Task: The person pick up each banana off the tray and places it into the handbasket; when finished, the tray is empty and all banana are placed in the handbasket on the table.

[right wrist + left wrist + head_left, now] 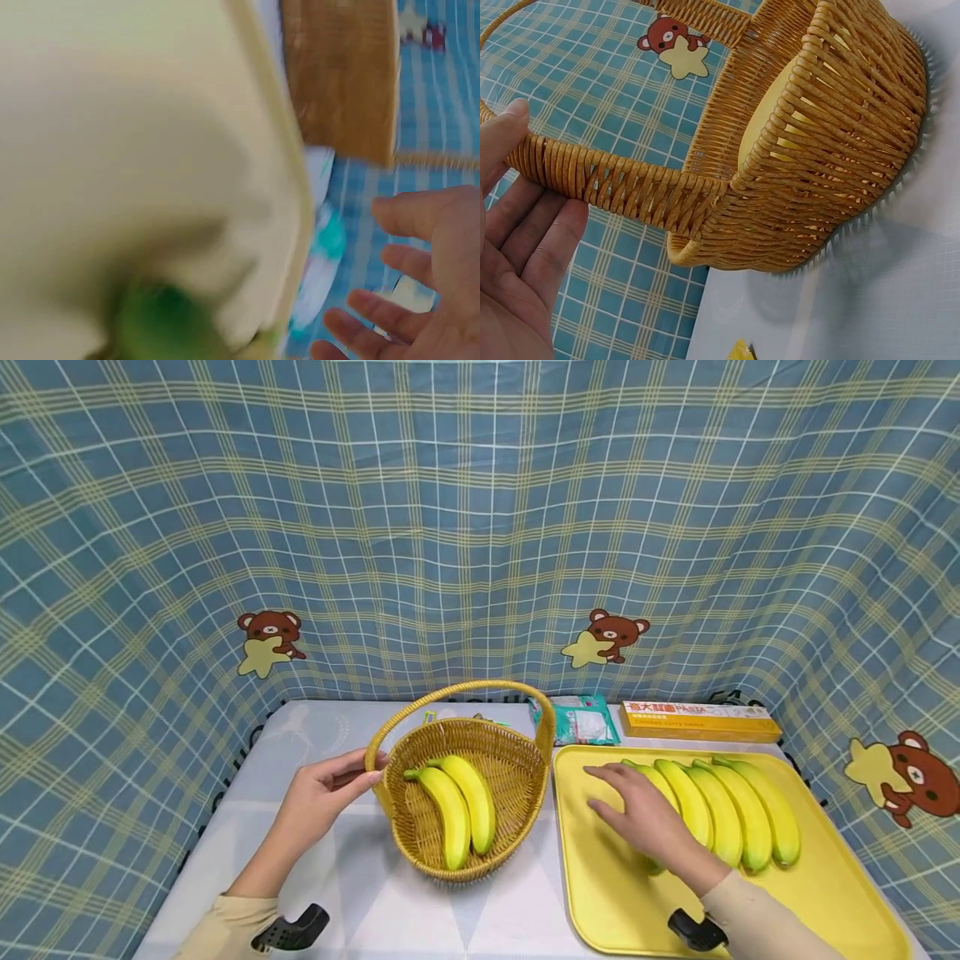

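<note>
Row of bananas [731, 810] on the yellow tray [600, 893], at the right of the table: five visible, lying side by side and touching. Long axes run from the tray's far-left toward its near-right; stem ends point to the far edge, tips toward the person. The leftmost banana [651, 777] is mostly covered.

Right hand [643, 814]: spread flat over the leftmost banana, fingers extended and slightly apart, fingertips pointing to the far-left of the tray. Palm rests on or just above the fruit; no curl around it is visible. The right wrist view is blurred and shows the fingers [420, 217] open, apart from the tray rim.

Left hand [318, 797]: thumb [502, 139] on top of the basket handle [622, 187] at its left base, fingers beneath it, loosely wrapped and holding.

Wicker basket [517, 777] stands just left of the tray, close to it, upright. Two bananas [457, 806] lie inside, parallel, stems toward the far-left, tips toward the near rim.

Open room: bare tray floor left of and in front of the row; bare table [330, 868] left and in front of the basket. Behind the tray, by the cloth wall: a teal packet [581, 718] and a yellow box [697, 720].
</note>
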Available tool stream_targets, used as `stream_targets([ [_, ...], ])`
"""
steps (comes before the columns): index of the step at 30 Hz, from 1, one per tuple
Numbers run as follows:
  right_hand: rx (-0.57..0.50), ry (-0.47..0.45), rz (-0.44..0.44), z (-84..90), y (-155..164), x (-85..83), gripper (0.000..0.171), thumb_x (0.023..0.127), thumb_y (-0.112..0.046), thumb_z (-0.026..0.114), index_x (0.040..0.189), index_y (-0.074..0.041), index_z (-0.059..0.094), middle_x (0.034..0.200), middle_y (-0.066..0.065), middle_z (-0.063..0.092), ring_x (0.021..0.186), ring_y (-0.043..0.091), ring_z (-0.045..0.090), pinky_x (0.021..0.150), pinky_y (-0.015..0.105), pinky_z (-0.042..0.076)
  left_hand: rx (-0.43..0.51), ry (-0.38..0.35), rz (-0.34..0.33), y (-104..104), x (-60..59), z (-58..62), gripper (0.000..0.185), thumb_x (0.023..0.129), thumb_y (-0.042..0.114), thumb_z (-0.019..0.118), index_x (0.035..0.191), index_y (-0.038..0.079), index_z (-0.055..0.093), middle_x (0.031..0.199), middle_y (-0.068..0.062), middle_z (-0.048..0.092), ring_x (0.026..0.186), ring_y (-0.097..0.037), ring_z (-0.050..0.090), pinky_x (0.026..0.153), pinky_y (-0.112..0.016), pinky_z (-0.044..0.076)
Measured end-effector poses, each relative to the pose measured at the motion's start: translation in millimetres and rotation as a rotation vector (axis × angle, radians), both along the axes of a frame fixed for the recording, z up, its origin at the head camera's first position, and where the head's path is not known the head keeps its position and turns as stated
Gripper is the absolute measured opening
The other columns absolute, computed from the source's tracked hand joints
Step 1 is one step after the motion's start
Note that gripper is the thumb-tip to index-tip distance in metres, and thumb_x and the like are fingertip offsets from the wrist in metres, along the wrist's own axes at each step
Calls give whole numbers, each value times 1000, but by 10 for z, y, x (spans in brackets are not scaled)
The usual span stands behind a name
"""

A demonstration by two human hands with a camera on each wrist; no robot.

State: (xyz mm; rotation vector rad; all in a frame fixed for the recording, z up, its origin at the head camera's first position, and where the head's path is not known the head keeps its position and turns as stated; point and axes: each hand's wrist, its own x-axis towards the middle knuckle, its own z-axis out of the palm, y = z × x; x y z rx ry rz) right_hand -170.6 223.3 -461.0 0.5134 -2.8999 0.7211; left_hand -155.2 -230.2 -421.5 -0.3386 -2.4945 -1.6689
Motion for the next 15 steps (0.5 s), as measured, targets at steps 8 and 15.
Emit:
stream_targets([
  [8, 132, -17, -206, -158, 574, -20, 58, 91, -23, 78, 139, 2, 58, 126, 32, 58, 114, 52, 54, 89, 66, 50, 1, 1, -5, 3, -2, -8, 37, 96, 25, 73, 129, 8, 71, 118, -6, 74, 104, -8, 71, 87, -22, 58],
  [15, 218, -104, -224, -219, 625, -25, 65, 88, -25, 80, 139, 7, 54, 118, 35, 58, 102, 50, 58, 77, 61, 54, 7, 0, -5, -6, 3, -13, 36, 96, 26, 73, 128, 9, 72, 117, -5, 74, 104, -8, 71, 87, -22, 58],
])
